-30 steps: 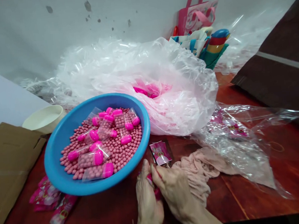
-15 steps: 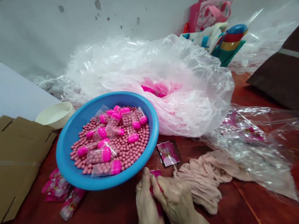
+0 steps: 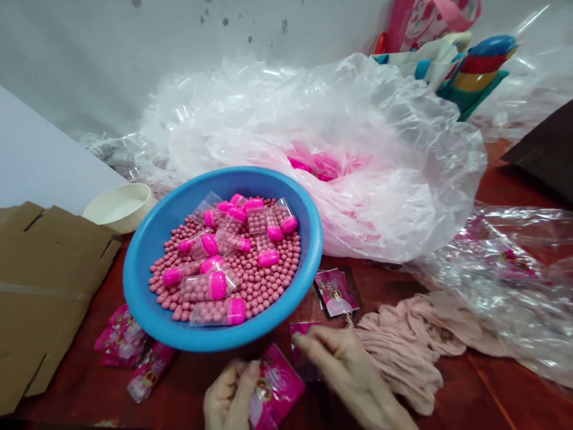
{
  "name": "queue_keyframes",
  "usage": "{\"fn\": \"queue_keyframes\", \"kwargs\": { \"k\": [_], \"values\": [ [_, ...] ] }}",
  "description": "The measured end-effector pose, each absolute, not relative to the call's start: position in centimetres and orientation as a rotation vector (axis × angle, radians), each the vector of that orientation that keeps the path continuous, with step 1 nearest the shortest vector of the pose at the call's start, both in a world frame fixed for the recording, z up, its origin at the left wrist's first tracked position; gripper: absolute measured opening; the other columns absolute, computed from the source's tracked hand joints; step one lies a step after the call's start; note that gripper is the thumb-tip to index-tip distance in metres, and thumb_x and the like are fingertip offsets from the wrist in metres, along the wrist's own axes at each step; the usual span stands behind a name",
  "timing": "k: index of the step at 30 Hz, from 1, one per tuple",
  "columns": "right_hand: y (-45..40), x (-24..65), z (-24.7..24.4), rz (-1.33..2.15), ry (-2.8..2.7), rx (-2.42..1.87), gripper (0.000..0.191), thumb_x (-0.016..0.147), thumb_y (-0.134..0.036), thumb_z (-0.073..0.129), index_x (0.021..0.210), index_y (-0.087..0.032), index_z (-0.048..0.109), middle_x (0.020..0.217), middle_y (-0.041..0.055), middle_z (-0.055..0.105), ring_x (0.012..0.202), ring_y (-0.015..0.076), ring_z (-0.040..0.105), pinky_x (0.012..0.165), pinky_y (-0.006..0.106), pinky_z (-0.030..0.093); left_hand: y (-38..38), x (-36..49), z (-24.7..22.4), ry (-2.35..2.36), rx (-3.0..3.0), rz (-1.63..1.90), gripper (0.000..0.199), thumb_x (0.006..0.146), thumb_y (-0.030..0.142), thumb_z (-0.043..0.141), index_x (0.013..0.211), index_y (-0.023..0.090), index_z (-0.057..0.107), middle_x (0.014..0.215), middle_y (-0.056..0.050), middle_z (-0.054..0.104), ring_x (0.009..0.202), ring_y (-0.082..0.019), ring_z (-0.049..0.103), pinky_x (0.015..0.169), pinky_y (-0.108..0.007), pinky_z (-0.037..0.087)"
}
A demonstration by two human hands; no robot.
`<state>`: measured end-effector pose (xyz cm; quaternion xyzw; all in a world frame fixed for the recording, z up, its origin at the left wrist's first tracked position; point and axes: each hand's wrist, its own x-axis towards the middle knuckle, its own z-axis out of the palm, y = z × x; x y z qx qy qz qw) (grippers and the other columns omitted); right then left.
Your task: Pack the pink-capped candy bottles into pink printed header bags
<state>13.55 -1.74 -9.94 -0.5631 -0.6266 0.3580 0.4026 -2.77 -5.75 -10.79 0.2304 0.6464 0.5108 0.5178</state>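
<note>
My left hand [image 3: 229,407] pinches a pink printed packet [image 3: 276,391] between thumb and fingers, tilted in front of the basin. To its right, apart from that packet, my right hand [image 3: 344,367] has its fingers curled together; what they hold, if anything, cannot be made out. Just beneath those fingertips lies another pink printed piece [image 3: 300,327], partly hidden. A blue basin [image 3: 141,301] stands above the hands, holding many small pink beads [image 3: 267,289] and several clear tubes with bright pink caps [image 3: 217,285]. Printed pink cards [image 3: 337,293] lie stacked right of the basin.
A crumpled tan cloth [image 3: 398,346] lies right of my right hand, beside clear plastic wrap [image 3: 514,289]. Behind the basin spreads a large translucent bag [image 3: 390,199]. Pink packets [image 3: 121,336], a cardboard box [image 3: 37,290] and a cream bowl [image 3: 120,209] are at left.
My hands, pressed together around a pink item before, have separated. The left moved left with the pink packet now showing its face; the view shifted slightly.
</note>
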Motion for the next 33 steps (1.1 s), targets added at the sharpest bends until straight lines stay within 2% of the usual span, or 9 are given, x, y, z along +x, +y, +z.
{"fn": "queue_keyframes", "kwargs": {
  "k": [4,9,12,16,20,22,25,30,33],
  "values": [
    [-1.3,14.9,-10.0,0.757,-1.603,-1.548,0.027,0.09,-0.035,0.049,0.073,-0.018,0.062,0.059,-0.0005,0.061,0.051,0.0131,0.056,0.05,0.022,0.047,-5.7,-4.8,-10.9,2.008,0.716,1.113,0.029,0.071,0.049,0.061,0.069,0.021,0.062,0.052,0.003,0.058,0.052,-0.018,0.054,0.049,-0.026,0.04],
    [-1.9,14.0,-11.9,0.577,-1.813,-1.601,0.017,0.079,-0.018,0.06,0.094,-0.015,0.067,0.09,0.0137,0.063,0.076,0.0283,0.065,0.063,0.039,0.054,-5.1,-5.5,-10.3,2.248,0.936,0.837,0.037,0.072,0.044,0.059,0.098,0.02,0.067,0.094,-0.011,0.074,0.092,-0.034,0.063,0.078,-0.039,0.043],
    [-2.1,13.4,-12.5,0.509,-1.895,-1.663,0.015,0.075,-0.012,0.065,0.09,-0.014,0.067,0.096,0.0164,0.059,0.077,0.03,0.066,0.061,0.04,0.056,-5.4,-5.8,-10.3,2.312,1.13,0.656,0.037,0.079,0.043,0.049,0.104,0.02,0.065,0.096,-0.012,0.075,0.09,-0.034,0.066,0.077,-0.04,0.045],
    [-1.9,13.5,-12.4,0.457,-1.962,-1.716,0.024,0.074,-0.012,0.067,0.098,-0.014,0.066,0.104,0.0197,0.057,0.073,0.0293,0.068,0.057,0.039,0.056,-6.3,-7.8,-10.4,2.3,1.486,0.648,0.028,0.078,0.035,0.049,0.09,0.024,0.071,0.096,-0.007,0.076,0.087,-0.028,0.069,0.076,-0.033,0.05],
    [-1.7,13.4,-12.2,0.419,-1.995,-1.723,0.017,0.076,-0.014,0.067,0.093,-0.018,0.067,0.1,0.0149,0.057,0.064,0.0238,0.067,0.051,0.034,0.055,-7.1,-9.5,-9.6,2.265,1.798,0.644,0.023,0.08,0.029,0.051,0.087,0.024,0.073,0.09,-0.004,0.077,0.074,-0.022,0.071,0.064,-0.026,0.054],
    [-1.7,13.3,-12.2,0.394,-1.987,-1.706,0.009,0.081,-0.018,0.062,0.089,-0.021,0.066,0.098,0.0113,0.058,0.062,0.0199,0.066,0.05,0.029,0.054,-7.2,-8.9,-9.3,2.226,1.857,0.752,0.02,0.08,0.03,0.056,0.086,0.02,0.072,0.084,-0.004,0.077,0.069,-0.02,0.071,0.064,-0.022,0.054],
    [-1.8,13.3,-12.5,0.345,-1.961,-1.661,0.017,0.09,-0.024,0.048,0.09,-0.02,0.065,0.099,0.0104,0.06,0.065,0.0179,0.067,0.052,0.026,0.054,-7.3,-6.1,-9.7,2.053,1.879,0.962,0.018,0.078,0.03,0.062,0.087,0.018,0.072,0.079,-0.004,0.076,0.067,-0.018,0.071,0.067,-0.02,0.053],
    [-2.0,13.5,-12.9,0.292,-1.914,-1.535,0.029,0.095,-0.028,0.037,0.09,-0.017,0.063,0.091,0.0107,0.063,0.071,0.0183,0.066,0.053,0.024,0.05,-6.7,-1.3,-12.0,1.888,1.724,0.906,0.028,0.074,0.033,0.066,0.097,0.017,0.073,0.079,-0.012,0.073,0.061,-0.023,0.066,0.059,-0.03,0.054],
    [-2.1,13.4,-13.0,0.305,-1.828,-1.489,0.031,0.095,-0.026,0.037,0.075,-0.018,0.059,0.075,0.0061,0.061,0.06,0.0158,0.06,0.049,0.023,0.044,-6.2,-0.7,-12.7,1.878,1.674,0.828,0.029,0.07,0.031,0.069,0.097,0.02,0.075,0.082,-0.015,0.072,0.069,-0.029,0.066,0.062,-0.035,0.053]
  ]
}}
